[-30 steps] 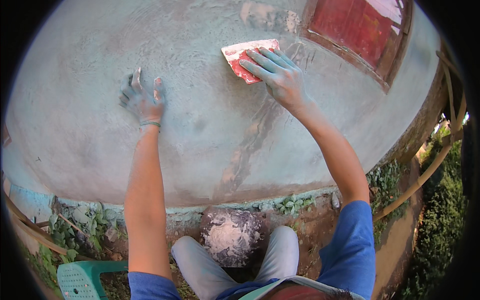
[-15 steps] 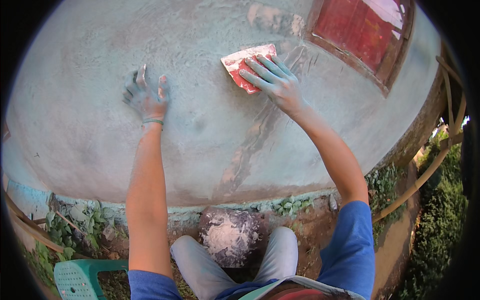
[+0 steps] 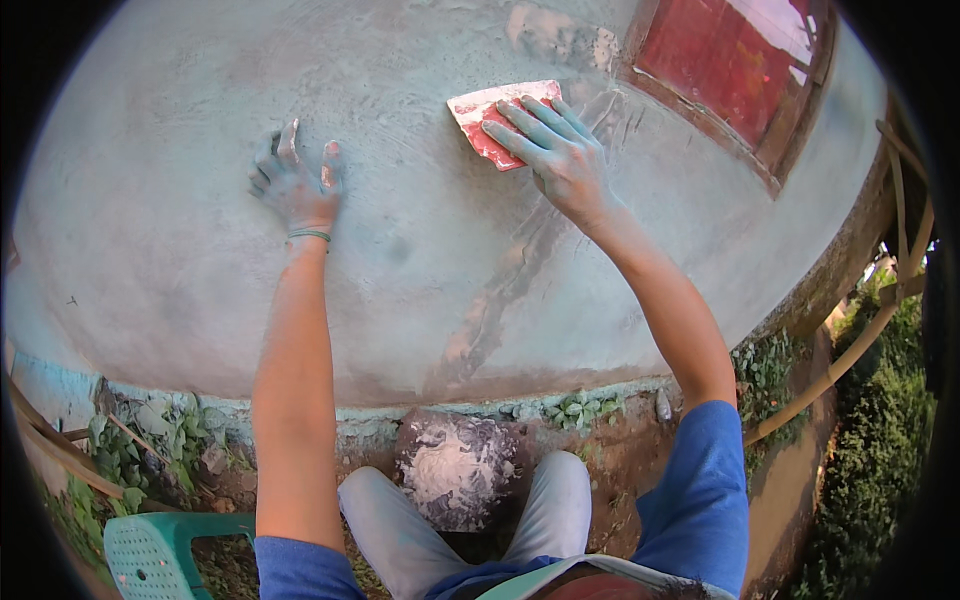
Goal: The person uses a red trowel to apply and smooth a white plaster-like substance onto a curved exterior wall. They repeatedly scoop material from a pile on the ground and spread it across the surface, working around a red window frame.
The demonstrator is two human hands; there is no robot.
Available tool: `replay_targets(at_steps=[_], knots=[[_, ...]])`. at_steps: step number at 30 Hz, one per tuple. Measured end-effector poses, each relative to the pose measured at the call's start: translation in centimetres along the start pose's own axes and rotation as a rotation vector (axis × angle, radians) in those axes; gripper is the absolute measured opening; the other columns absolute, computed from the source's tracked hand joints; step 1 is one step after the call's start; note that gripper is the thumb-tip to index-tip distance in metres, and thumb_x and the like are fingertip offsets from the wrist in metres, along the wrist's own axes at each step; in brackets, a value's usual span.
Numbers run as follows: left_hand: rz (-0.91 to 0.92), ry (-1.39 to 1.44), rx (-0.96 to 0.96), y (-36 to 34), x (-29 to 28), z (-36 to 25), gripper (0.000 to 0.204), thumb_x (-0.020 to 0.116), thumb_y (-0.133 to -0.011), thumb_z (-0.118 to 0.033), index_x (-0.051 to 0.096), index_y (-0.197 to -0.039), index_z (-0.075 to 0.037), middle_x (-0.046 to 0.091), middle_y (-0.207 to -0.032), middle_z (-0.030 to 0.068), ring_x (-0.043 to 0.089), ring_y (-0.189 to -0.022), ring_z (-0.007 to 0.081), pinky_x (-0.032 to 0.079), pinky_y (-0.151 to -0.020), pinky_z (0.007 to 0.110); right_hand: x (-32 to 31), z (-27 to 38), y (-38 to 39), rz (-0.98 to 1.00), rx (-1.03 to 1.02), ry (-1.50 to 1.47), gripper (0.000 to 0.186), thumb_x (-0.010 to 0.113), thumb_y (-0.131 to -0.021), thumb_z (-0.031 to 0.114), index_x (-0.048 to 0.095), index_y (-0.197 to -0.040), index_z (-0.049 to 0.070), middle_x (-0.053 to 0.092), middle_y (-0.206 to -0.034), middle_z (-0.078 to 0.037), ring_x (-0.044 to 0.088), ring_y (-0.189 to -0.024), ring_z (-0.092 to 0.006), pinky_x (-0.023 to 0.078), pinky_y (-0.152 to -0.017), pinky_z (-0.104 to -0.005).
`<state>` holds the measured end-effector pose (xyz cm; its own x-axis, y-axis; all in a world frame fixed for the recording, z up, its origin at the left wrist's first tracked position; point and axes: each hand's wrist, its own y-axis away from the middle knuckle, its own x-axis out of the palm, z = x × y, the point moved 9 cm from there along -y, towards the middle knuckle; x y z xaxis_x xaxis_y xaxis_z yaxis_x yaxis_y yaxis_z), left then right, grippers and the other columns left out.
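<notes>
My right hand (image 3: 565, 160), its fingers coated blue-grey, presses a red flat scraper (image 3: 492, 130) with a white-caked edge against the pale blue-grey wall (image 3: 170, 240), left of the window. Further left, my left hand (image 3: 298, 182) rests on or just over the wall with fingers apart and nothing in them; white paste is on its index finger and thumb. A dark streaked patch (image 3: 480, 320) runs diagonally down the wall below the scraper. Between my knees, at the wall's foot, is a dark board or container (image 3: 460, 470) with white paste on it.
A window (image 3: 720, 75) with red panel and wooden frame is upper right. A green plastic stool (image 3: 150, 555) stands lower left. Leafy plants (image 3: 160, 440) grow along the wall's base, a bamboo pole (image 3: 855, 360) runs down the right, and dense greenery (image 3: 880, 440) lies beyond.
The scraper under my right hand moved slightly down, then back up and a little rightward. My left hand has shifted slightly up and to the right.
</notes>
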<state>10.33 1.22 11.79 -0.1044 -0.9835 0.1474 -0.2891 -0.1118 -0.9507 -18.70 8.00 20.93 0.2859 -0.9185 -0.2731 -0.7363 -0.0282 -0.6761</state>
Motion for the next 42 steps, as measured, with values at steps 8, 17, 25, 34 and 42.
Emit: replay_targets(at_steps=[8, 17, 25, 34, 42], knots=[[-0.020, 0.013, 0.023, 0.0, -0.1, 0.0, 0.061, 0.064, -0.093, -0.052, 0.047, -0.144, -0.024, 0.047, -0.135, 0.0056, 0.042, -0.123, 0.0291, 0.031, -0.099, 0.047, -0.4, 1.1, 1.7, 0.119, 0.052, -0.088, 0.041, 0.061, -0.087, 0.010, 0.069, -0.126, 0.019, 0.070, -0.123, -0.005, 0.065, -0.116, -0.0278, 0.047, -0.111, -0.0467], [0.026, 0.020, -0.023, 0.4, 0.5, -0.2, 0.062, 0.063, -0.093, -0.055, 0.047, -0.145, -0.025, 0.045, -0.139, 0.0058, 0.042, -0.123, 0.0296, 0.031, -0.099, 0.048, 2.4, 2.5, 1.9, 0.044, -0.008, 0.019, 0.049, 0.061, -0.085, 0.006, 0.067, -0.133, 0.018, 0.066, -0.133, -0.007, 0.062, -0.123, -0.0309, 0.044, -0.113, -0.0489], [0.005, -0.008, -0.001, 0.4, 0.4, 0.4, 0.062, 0.064, -0.092, -0.054, 0.047, -0.144, -0.025, 0.046, -0.137, 0.0057, 0.043, -0.122, 0.0291, 0.032, -0.098, 0.048, 0.4, 3.4, 1.6, 0.071, 0.050, -0.080, 0.051, 0.061, -0.087, 0.008, 0.064, -0.136, 0.019, 0.066, -0.133, -0.007, 0.062, -0.123, -0.0304, 0.046, -0.110, -0.0475], [0.049, -0.003, 0.119, 0.5, 0.3, 0.5, 0.064, 0.065, -0.092, -0.051, 0.046, -0.147, -0.026, 0.047, -0.141, 0.0045, 0.040, -0.130, 0.0285, 0.032, -0.104, 0.048, 1.4, 3.4, 1.6, 0.110, 0.090, 0.004, 0.050, 0.062, -0.083, 0.001, 0.070, -0.129, 0.020, 0.068, -0.131, -0.007, 0.064, -0.121, -0.0301, 0.050, -0.106, -0.0463], [0.215, 0.035, 0.300, 1.9, 0.0, 2.6, 0.066, 0.063, -0.096, -0.046, 0.040, -0.154, -0.024, 0.038, -0.159, -0.0001, 0.036, -0.140, 0.0231, 0.029, -0.112, 0.041, 1.9, 4.9, -0.9, 0.010, -0.014, 0.004, 0.051, 0.061, -0.086, 0.009, 0.064, -0.137, 0.019, 0.065, -0.135, -0.007, 0.060, -0.125, -0.0311, 0.044, -0.112, -0.0491]])
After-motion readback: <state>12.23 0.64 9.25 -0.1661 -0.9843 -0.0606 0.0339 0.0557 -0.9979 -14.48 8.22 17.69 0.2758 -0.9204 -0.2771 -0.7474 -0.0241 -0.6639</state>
